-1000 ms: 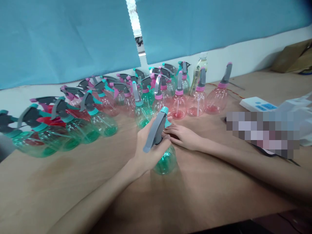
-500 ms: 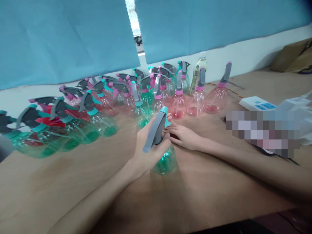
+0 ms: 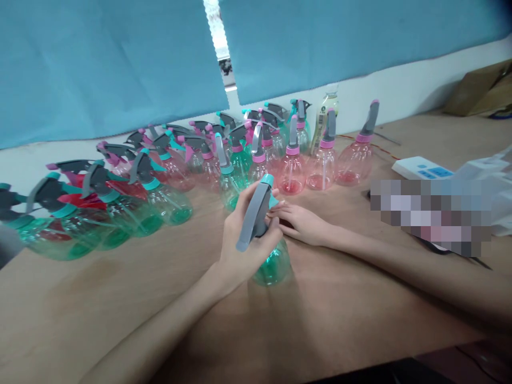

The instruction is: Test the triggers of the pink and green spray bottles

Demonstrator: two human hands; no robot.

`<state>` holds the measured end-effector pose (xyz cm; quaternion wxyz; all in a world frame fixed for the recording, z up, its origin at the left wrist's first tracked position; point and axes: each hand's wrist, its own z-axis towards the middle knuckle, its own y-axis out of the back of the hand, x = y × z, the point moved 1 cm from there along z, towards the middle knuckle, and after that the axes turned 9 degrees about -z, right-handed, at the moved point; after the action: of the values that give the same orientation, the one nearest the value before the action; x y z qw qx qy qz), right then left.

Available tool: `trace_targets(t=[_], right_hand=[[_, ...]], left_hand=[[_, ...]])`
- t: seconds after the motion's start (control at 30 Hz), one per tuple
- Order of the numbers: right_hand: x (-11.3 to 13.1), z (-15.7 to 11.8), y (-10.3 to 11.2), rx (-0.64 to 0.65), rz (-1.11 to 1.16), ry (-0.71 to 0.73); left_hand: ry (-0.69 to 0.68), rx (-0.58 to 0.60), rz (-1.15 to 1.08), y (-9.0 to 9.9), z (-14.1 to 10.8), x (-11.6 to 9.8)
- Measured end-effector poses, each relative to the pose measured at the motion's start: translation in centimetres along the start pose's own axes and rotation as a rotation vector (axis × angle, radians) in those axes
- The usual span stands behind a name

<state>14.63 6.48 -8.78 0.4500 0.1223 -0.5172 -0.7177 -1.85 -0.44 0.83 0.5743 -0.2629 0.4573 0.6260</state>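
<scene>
Upright on the table in front of me stands a green clear spray bottle (image 3: 274,266) with a grey and turquoise trigger head. My left hand (image 3: 240,234) is wrapped round its neck, just below the head, with the thumb across the near side. From the right, my right hand (image 3: 304,224) reaches to the same neck under the turquoise trigger. Its thumb and fingers close in on the bottle there, and the fingertips are partly hidden behind my left thumb and the bottle. Just behind my hands is another green spray bottle (image 3: 228,181) with a turquoise collar.
Several green spray bottles (image 3: 172,205) line the left, with red sheets (image 3: 124,189) among them. Several pink spray bottles (image 3: 294,173) stand at the back, near a labelled bottle (image 3: 322,120). To the right lie a white device with blue buttons (image 3: 422,168), clear plastic (image 3: 492,181) and a cardboard box (image 3: 476,88).
Both hands keep their places on the spray bottle. The view has shifted very slightly; nothing else visibly moved.
</scene>
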Motion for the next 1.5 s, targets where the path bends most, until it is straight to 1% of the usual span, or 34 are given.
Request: trace_targets(t=[0.2, 0.3, 0.47, 0.53, 0.77, 0.97, 1.23, 1.37, 1.5], right_hand=[[0.02, 0.02, 0.04, 0.004, -0.008, 0.009], [0.0, 0.03, 0.03, 0.007, -0.007, 0.012], [-0.04, 0.04, -0.03, 0.011, -0.006, 0.002], [-0.09, 0.03, -0.11, 0.016, -0.011, -0.001], [-0.29, -0.02, -0.36, 0.017, -0.017, -0.008], [-0.32, 0.01, -0.35, 0.008, -0.012, -0.005], [-0.07, 0.06, -0.02, 0.026, 0.019, -0.011], [-0.06, 0.09, 0.01, 0.019, 0.019, -0.007], [-0.05, 0.08, 0.01, 0.023, 0.022, -0.006]], left_hand=[[-0.038, 0.004, 0.01, 0.03, -0.04, 0.01], [-0.023, -0.003, 0.015, 0.03, 0.02, -0.17], [0.021, 0.036, 0.0, 0.04, 0.08, -0.38], [0.034, 0.023, 0.013, 0.1, 0.06, -0.37], [0.0, 0.018, 0.042, 0.14, 0.06, -0.22], [-0.004, 0.033, -0.008, 0.1, 0.16, -0.11], [0.0, 0.034, -0.043, 0.01, 0.22, -0.19], [-0.001, 0.027, -0.024, 0.01, 0.11, -0.33], [0.031, 0.01, 0.045, 0.06, 0.0, -0.46]])
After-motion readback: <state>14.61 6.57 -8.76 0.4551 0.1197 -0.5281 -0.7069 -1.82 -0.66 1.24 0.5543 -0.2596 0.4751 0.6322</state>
